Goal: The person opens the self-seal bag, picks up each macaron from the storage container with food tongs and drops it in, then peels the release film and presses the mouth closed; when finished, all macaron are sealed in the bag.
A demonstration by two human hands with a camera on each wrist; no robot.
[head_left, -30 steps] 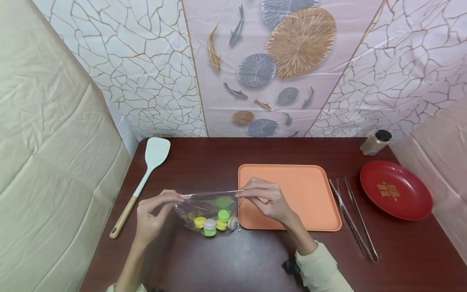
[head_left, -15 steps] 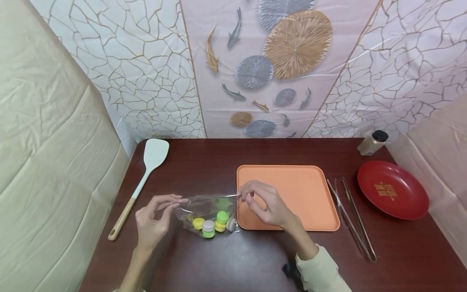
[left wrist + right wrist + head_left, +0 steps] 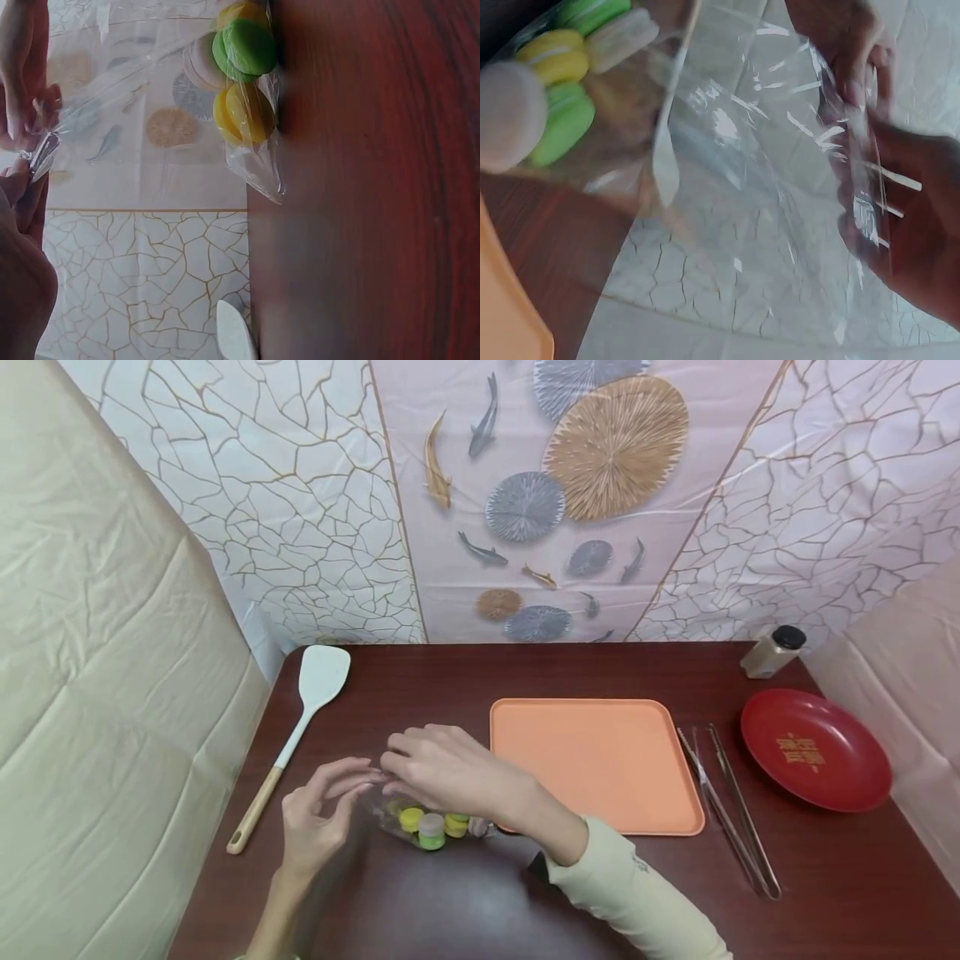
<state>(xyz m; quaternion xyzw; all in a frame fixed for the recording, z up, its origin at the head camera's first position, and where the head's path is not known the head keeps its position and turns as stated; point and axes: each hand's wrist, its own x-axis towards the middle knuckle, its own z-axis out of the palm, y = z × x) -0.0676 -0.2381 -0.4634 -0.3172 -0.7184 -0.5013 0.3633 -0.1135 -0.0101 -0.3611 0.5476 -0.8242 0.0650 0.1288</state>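
Note:
A clear plastic bag (image 3: 386,818) hangs with several macarons (image 3: 431,832) at its bottom, yellow, green and pale grey-lilac. My left hand (image 3: 318,818) pinches the bag's upper left corner between thumb and fingers. Right beside it, my right hand (image 3: 457,772) grips the bag's upper edge and covers much of the bag in the head view. Through the film in the right wrist view, the right hand (image 3: 922,217) shows its fingers curled at the bag's edge. The left wrist view shows both hands meeting at the bag's top, with the macarons (image 3: 244,112) beyond.
An orange tray (image 3: 592,768) lies right of the bag. Farther right are metal tongs (image 3: 735,818), a red oval plate (image 3: 847,760) and a black-capped jar (image 3: 772,653). A pale spatula (image 3: 322,677) with a wooden handle lies along the table's left side.
My right hand has left the bag's upper right corner and moved left along the top, up to my left hand. The left hand keeps its pinch in about the same place.

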